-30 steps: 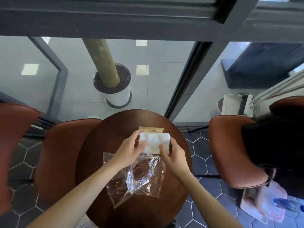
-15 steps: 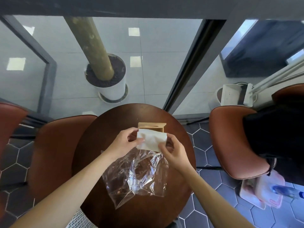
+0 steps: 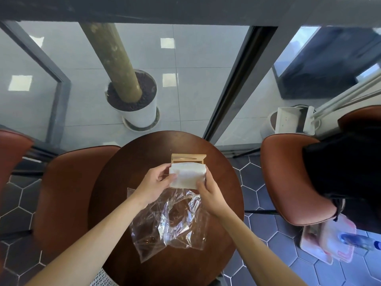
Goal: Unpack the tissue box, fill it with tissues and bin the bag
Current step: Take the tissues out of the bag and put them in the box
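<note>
A light wooden tissue box [image 3: 188,158] stands at the far middle of the round dark wooden table [image 3: 127,162], its top open toward me. Just in front of it, both hands hold a white stack of tissues [image 3: 187,175]: my left hand [image 3: 155,185] grips its left edge and my right hand [image 3: 208,193] pinches its right and lower edge. The stack hides most of the box. A crumpled clear plastic bag [image 3: 169,221] lies on the table under my wrists.
Brown leather chairs stand left [image 3: 68,193] and right [image 3: 288,178] of the table; dark clothing hangs over the right one. A white planter with a thick trunk [image 3: 134,100] stands behind glass. A pink bag [image 3: 327,242] lies on the hexagon-tiled floor at right.
The tissue stack, held by both hands, has tipped over and moved closer to the box opening. The bag stays put on the table.
</note>
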